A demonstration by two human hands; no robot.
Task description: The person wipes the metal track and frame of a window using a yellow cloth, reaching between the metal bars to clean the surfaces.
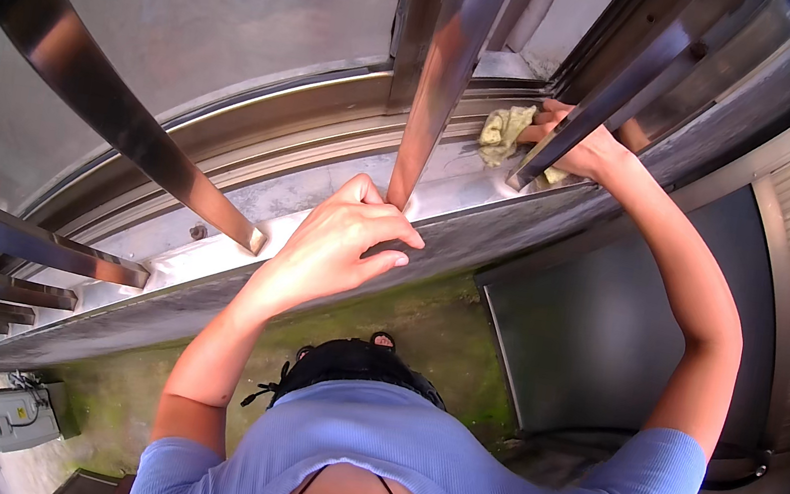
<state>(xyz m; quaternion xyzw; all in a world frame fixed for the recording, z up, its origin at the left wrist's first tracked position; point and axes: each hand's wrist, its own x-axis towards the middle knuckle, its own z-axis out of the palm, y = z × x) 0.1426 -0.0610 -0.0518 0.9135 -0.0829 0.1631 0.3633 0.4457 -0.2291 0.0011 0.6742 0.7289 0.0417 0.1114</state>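
Note:
My right hand (582, 143) reaches past a metal bar (569, 142) at the right end of the window sill. It holds a crumpled yellowish-green cloth (503, 135) down on the sill beside the window track (352, 120); the bar hides part of the hand. My left hand (358, 238) is over the shiny bottom rail (203, 250), just in front of the foot of another upright bar (439, 86). Its fingers are bent and apart, with nothing between them.
More bars (136, 97) rise from the rail on the left, before a window pane (232, 4). A dark panel (629, 303) stands to the right. Below are a mossy concrete floor (429, 328) and a grey boxy unit (12, 413) with a cable.

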